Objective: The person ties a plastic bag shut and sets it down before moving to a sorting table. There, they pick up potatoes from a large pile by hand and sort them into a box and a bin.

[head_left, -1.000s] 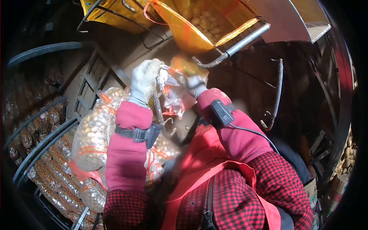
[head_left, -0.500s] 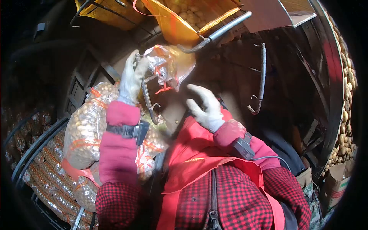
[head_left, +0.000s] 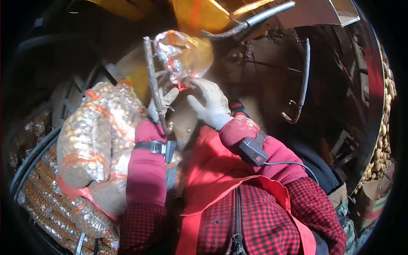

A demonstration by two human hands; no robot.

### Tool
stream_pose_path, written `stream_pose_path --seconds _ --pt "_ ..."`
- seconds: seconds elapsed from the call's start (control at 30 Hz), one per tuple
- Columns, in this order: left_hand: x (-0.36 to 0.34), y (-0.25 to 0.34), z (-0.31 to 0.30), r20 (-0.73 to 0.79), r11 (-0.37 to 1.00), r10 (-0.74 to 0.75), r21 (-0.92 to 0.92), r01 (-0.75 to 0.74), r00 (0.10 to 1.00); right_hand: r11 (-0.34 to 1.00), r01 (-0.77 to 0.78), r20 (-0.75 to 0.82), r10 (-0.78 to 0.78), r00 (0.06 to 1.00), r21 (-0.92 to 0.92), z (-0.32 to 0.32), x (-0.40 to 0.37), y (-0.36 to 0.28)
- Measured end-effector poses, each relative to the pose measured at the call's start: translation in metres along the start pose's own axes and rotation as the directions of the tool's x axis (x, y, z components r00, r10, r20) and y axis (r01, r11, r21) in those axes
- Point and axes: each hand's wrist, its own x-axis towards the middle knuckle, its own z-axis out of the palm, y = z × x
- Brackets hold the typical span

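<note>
A clear plastic bag (head_left: 183, 57) with orange stripes hangs by the upright metal rod (head_left: 151, 72), and a red tie (head_left: 182, 86) dangles from its lower end. My left hand (head_left: 163, 102), in a white glove, is low by the rod, which covers part of its fingers. Its thumb stretches toward the red tie and stands apart from the fingers, so the hand looks open. Just under the bag is my gloved right hand (head_left: 212, 104), open, thumb spread, with its fingertips right at the bag's lower edge.
Filled clear sacks of potatoes (head_left: 87, 144) are stacked at the left. Above hangs a yellow sheet chute (head_left: 199, 17) beside a curved metal pipe (head_left: 250, 26). Another hooked rod (head_left: 305, 76) stands at right, near heaped potatoes (head_left: 380, 157) and a cardboard box (head_left: 372, 199).
My left hand has come down from the rod's top to below the bag. My right hand has moved up and left to the bag's lower end. The whole view has shifted slightly.
</note>
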Motion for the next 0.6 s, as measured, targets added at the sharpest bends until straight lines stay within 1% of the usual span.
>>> stream_pose_path --seconds 0.03,0.07,0.13,0.2,0.23,0.27,0.3,0.33,0.37,0.4,0.43,0.47,0.53,0.57,0.6 --pt "0.007 -0.008 0.008 -0.009 0.995 -0.055 -0.087 0.054 0.998 0.999 0.030 -0.014 -0.030 0.999 -0.019 0.002 0.000 0.006" --pt "0.010 -0.015 0.014 -0.014 0.973 -0.148 -0.183 0.143 0.989 0.997 0.062 -0.020 -0.062 0.998 -0.035 0.006 0.000 0.012" --pt "0.009 -0.019 0.023 -0.010 0.929 -0.249 -0.286 0.235 0.969 0.990 0.133 0.002 -0.134 0.991 -0.052 0.009 0.002 0.020" --pt "-0.008 0.002 0.035 0.016 0.987 -0.134 -0.090 0.135 0.991 0.979 0.155 0.009 -0.155 0.988 -0.130 0.009 0.002 0.018" --pt "-0.014 0.003 0.037 0.032 0.993 -0.098 -0.056 0.099 0.995 0.971 0.168 0.008 -0.169 0.986 -0.168 0.009 0.001 0.016" --pt "-0.019 0.005 0.037 0.050 0.998 -0.059 -0.020 0.060 0.997 0.967 0.152 0.029 -0.149 0.988 -0.205 0.011 -0.003 0.016" --pt "-0.026 -0.013 0.036 0.108 0.979 -0.112 -0.161 0.129 0.988 0.962 0.157 0.051 -0.149 0.987 -0.223 0.012 -0.007 0.017" --pt "-0.032 -0.034 0.038 0.079 0.989 0.056 -0.144 -0.044 0.995 0.957 0.165 0.071 -0.152 0.986 -0.240 0.014 -0.012 0.019" --pt "-0.034 -0.043 0.037 0.076 0.990 0.139 -0.009 -0.138 0.987 0.951 0.174 0.089 -0.156 0.984 -0.257 0.017 -0.018 0.022" --pt "-0.036 -0.055 0.030 0.087 0.963 0.191 0.178 -0.204 0.978 0.952 0.148 0.076 -0.132 0.988 -0.269 0.027 -0.028 0.033" --pt "-0.039 -0.057 0.026 0.121 0.920 0.217 0.306 -0.244 0.969 0.952 0.118 0.088 -0.096 0.991 -0.281 0.029 -0.031 0.035" --pt "-0.037 -0.058 0.024 0.150 0.884 0.231 0.381 -0.272 0.961 0.951 0.086 0.102 -0.058 0.993 -0.296 0.026 -0.031 0.033" --pt "-0.034 -0.061 0.022 0.242 0.850 0.283 0.384 -0.360 0.928 0.954 0.041 0.149 0.003 0.989 -0.297 0.017 -0.025 0.033" --pt "-0.036 -0.040 0.025 0.268 0.854 0.350 0.303 -0.423 0.898 0.959 0.054 0.136 -0.016 0.991 -0.277 0.011 -0.022 0.026" --pt "-0.038 -0.038 0.024 0.268 0.880 0.335 0.255 -0.401 0.903 0.965 0.064 0.122 -0.033 0.992 -0.256 0.006 -0.020 0.018"
